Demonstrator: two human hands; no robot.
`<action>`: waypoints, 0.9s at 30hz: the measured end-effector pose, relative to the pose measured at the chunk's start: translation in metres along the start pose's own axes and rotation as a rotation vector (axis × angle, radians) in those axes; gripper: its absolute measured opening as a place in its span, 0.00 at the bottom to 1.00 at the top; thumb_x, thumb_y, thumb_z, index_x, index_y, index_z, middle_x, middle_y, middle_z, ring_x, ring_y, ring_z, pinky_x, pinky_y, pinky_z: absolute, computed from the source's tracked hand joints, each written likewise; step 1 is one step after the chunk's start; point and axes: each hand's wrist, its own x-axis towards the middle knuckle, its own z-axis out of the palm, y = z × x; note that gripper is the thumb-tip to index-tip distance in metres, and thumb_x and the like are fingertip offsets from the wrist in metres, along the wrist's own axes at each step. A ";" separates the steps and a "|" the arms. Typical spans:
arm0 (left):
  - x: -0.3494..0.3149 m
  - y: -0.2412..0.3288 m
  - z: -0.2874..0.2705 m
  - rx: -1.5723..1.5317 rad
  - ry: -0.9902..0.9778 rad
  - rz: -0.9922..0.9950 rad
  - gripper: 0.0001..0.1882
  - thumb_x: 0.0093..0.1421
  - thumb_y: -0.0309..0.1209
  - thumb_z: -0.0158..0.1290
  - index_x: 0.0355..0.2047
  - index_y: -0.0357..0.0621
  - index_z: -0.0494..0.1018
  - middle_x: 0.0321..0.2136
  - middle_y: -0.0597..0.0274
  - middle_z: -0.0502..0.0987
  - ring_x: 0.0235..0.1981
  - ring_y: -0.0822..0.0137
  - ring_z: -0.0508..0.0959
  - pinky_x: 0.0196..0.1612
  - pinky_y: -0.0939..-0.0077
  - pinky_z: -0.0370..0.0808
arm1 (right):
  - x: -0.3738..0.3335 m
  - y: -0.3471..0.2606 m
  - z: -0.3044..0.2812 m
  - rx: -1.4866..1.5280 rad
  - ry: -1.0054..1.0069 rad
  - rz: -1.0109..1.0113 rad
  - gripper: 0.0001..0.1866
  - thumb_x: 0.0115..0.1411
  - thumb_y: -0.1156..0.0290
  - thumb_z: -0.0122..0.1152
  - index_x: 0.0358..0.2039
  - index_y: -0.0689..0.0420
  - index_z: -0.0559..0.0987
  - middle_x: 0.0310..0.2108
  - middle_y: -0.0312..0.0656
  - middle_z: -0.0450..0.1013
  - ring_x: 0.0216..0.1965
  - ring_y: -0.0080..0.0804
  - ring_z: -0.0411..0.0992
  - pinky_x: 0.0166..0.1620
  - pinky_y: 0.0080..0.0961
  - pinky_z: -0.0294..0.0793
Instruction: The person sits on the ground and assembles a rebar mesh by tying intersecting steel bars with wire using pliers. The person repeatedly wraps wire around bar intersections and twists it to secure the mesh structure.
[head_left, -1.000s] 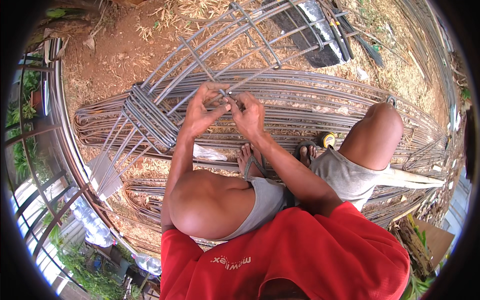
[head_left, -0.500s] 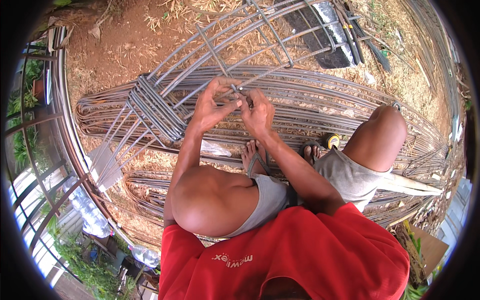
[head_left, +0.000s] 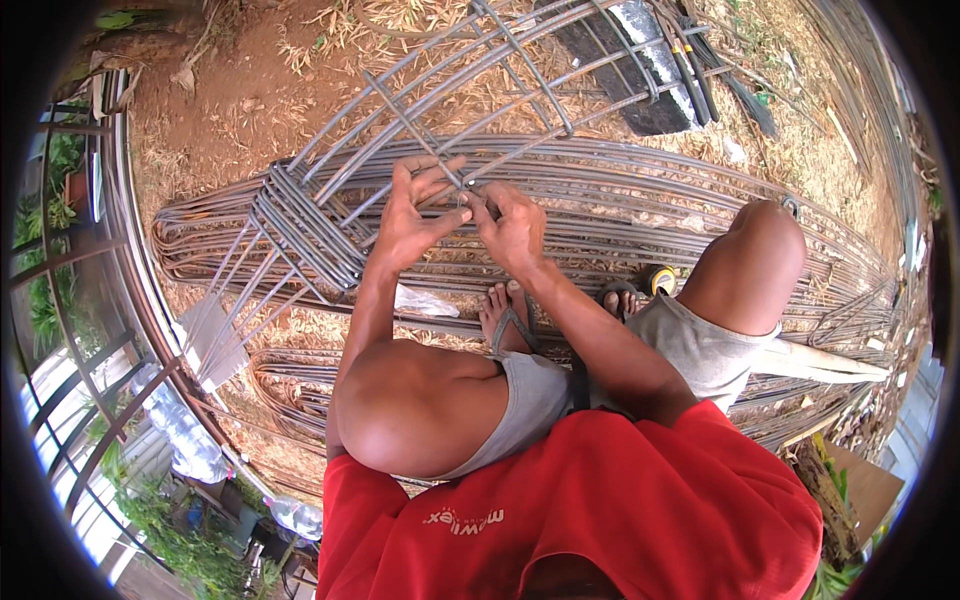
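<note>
"Where to look first?"

"At the rebar cage, lying aslant over a bundle of long rods, with its near corner right at the fingertips."

"And on the left?"

"Left hand raised to that corner, index finger stretched well clear of the thumb, other fingers curled in nearer to it."

"On the right?"

"Right hand facing it from the other side of the corner, fingers bent in toward the thumb. Thumb tips close to each other, just below the bars."

"Clamped on anything?"

"Cannot tell, for either hand; too small and crowded at the fingertips to read."

"Anything close by?"

"Farther left, a tight stack of bent stirrups around the cage's rods. Below the hands, a sandalled foot, with a scrap of white plastic to its left. By the other foot, a yellow and black tape measure. Toward the upper right, a long-handled tool beside a dark slab, near the cage's far end."
</note>
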 end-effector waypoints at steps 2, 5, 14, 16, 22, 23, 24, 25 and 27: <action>0.000 0.000 0.001 0.031 0.005 0.023 0.41 0.58 0.17 0.71 0.64 0.46 0.57 0.70 0.43 0.73 0.64 0.58 0.77 0.66 0.55 0.76 | 0.000 0.000 0.000 0.015 -0.020 0.017 0.09 0.65 0.65 0.73 0.37 0.57 0.88 0.35 0.49 0.83 0.33 0.54 0.83 0.36 0.46 0.80; 0.002 -0.001 -0.001 0.003 -0.003 0.009 0.41 0.58 0.16 0.71 0.64 0.45 0.56 0.71 0.42 0.72 0.63 0.57 0.78 0.65 0.55 0.76 | 0.000 0.000 0.000 0.065 0.022 -0.014 0.09 0.65 0.66 0.74 0.34 0.59 0.87 0.31 0.49 0.83 0.24 0.45 0.78 0.30 0.40 0.74; 0.004 -0.002 -0.008 -0.009 -0.038 -0.209 0.33 0.59 0.14 0.70 0.59 0.41 0.65 0.55 0.50 0.82 0.55 0.64 0.82 0.55 0.67 0.82 | 0.001 0.002 0.001 0.049 0.027 -0.020 0.09 0.65 0.66 0.75 0.38 0.59 0.88 0.30 0.50 0.83 0.24 0.45 0.79 0.29 0.40 0.75; 0.006 -0.001 -0.013 -0.020 -0.088 -0.210 0.25 0.59 0.16 0.70 0.53 0.39 0.71 0.48 0.54 0.84 0.50 0.67 0.83 0.52 0.69 0.82 | 0.001 0.003 0.000 0.019 0.018 -0.031 0.10 0.65 0.65 0.75 0.39 0.59 0.89 0.30 0.50 0.83 0.24 0.44 0.79 0.30 0.40 0.75; 0.015 -0.002 -0.010 0.486 -0.019 -0.263 0.11 0.60 0.24 0.69 0.43 0.38 0.84 0.40 0.56 0.88 0.40 0.69 0.86 0.45 0.68 0.81 | 0.003 0.000 -0.003 0.008 -0.009 -0.021 0.12 0.65 0.63 0.75 0.37 0.59 0.89 0.27 0.49 0.82 0.21 0.40 0.76 0.28 0.40 0.73; 0.016 -0.003 -0.006 0.494 0.017 -0.281 0.10 0.60 0.26 0.68 0.42 0.39 0.85 0.41 0.54 0.89 0.39 0.66 0.87 0.44 0.67 0.80 | 0.005 -0.001 -0.004 0.019 -0.023 0.005 0.12 0.65 0.61 0.75 0.37 0.59 0.89 0.27 0.49 0.82 0.20 0.40 0.75 0.28 0.39 0.73; 0.017 -0.005 -0.002 0.576 0.054 -0.244 0.11 0.60 0.27 0.68 0.43 0.41 0.85 0.42 0.51 0.88 0.39 0.61 0.87 0.45 0.64 0.81 | 0.005 -0.004 -0.006 0.001 -0.045 0.042 0.13 0.64 0.60 0.75 0.37 0.58 0.89 0.28 0.50 0.82 0.24 0.45 0.77 0.30 0.42 0.75; 0.017 -0.006 0.003 0.652 0.089 -0.232 0.11 0.61 0.28 0.67 0.44 0.42 0.86 0.42 0.48 0.88 0.39 0.55 0.87 0.45 0.62 0.81 | 0.006 -0.006 -0.008 -0.016 -0.068 0.079 0.14 0.64 0.59 0.75 0.36 0.57 0.89 0.30 0.51 0.83 0.27 0.50 0.80 0.33 0.44 0.77; 0.015 -0.011 0.008 0.789 0.178 -0.109 0.13 0.61 0.28 0.66 0.46 0.44 0.86 0.43 0.44 0.87 0.40 0.46 0.87 0.46 0.57 0.81 | 0.010 -0.009 -0.011 -0.037 -0.119 0.137 0.15 0.64 0.56 0.75 0.36 0.56 0.89 0.31 0.52 0.84 0.30 0.56 0.82 0.35 0.47 0.79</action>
